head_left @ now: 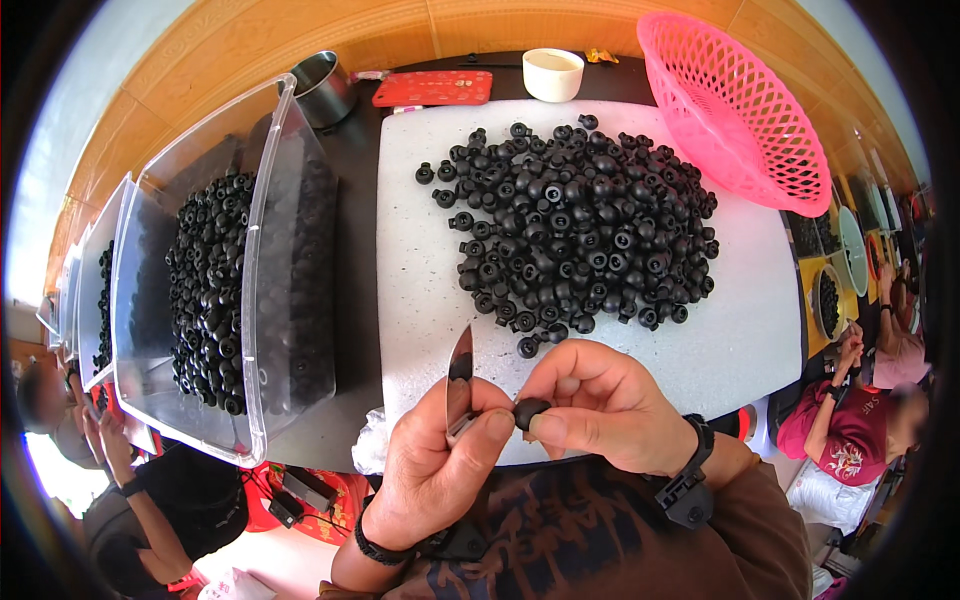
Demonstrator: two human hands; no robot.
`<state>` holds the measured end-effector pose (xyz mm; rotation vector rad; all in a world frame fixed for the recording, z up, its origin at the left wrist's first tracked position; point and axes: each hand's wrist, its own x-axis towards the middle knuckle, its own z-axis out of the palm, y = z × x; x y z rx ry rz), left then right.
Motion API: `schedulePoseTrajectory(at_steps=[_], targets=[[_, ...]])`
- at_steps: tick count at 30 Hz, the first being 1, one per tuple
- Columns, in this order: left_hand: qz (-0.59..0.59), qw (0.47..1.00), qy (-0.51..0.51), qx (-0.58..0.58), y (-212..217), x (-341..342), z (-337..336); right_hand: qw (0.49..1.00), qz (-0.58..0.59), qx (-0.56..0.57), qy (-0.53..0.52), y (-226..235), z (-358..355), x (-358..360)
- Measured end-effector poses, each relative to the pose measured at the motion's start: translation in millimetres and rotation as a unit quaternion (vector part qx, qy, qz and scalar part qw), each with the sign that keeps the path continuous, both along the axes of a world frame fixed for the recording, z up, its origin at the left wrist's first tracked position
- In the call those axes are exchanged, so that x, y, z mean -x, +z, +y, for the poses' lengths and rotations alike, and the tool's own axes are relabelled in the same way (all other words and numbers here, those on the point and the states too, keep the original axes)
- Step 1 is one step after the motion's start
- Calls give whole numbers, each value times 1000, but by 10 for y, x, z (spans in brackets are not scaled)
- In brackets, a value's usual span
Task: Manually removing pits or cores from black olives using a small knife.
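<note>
- A small black rubber piece [530,410] sits pinched between the thumb and fingertips of the right hand [600,405], low in the middle of the view, just above the near edge of the white board [420,270].
- The left hand [440,465] is closed around a small knife [459,385]; its blade points up and away from the person, its long axis nearly upright.
- The piece lies just to the right of the blade, near the left thumb tip, so the two hands almost meet; whether blade and piece touch cannot be told.
- Beyond the hands, a heap of black rubber pieces [580,220] covers the middle of the board, well within reach of either hand.
- On the counter [355,200] to the left stands a clear bin [260,250] holding more such pieces.
- A pink basket [735,110] leans at the far right, a white cup [553,73] at the back.
</note>
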<state>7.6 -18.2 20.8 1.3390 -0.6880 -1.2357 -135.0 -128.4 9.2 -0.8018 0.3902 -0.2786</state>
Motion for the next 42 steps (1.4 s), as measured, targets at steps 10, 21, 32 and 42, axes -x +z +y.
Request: schedulePoseTrajectory(at_steps=[10, 21, 32, 42], targets=[[-57, 998, -1, 9, -6, -17, -1, 1000, -7, 3, -19, 0, 1, -4], [-357, 927, -62, 92, 21, 33, -27, 998, -37, -31, -49, -16, 17, -18], [-414, 903, -59, 104, -3, 53, -44, 998, -46, -39, -18, 19, 15, 19], [-448, 888, -46, 97, 0, 53, -47, 995, -97, -20, 17, -59, -4, 48]])
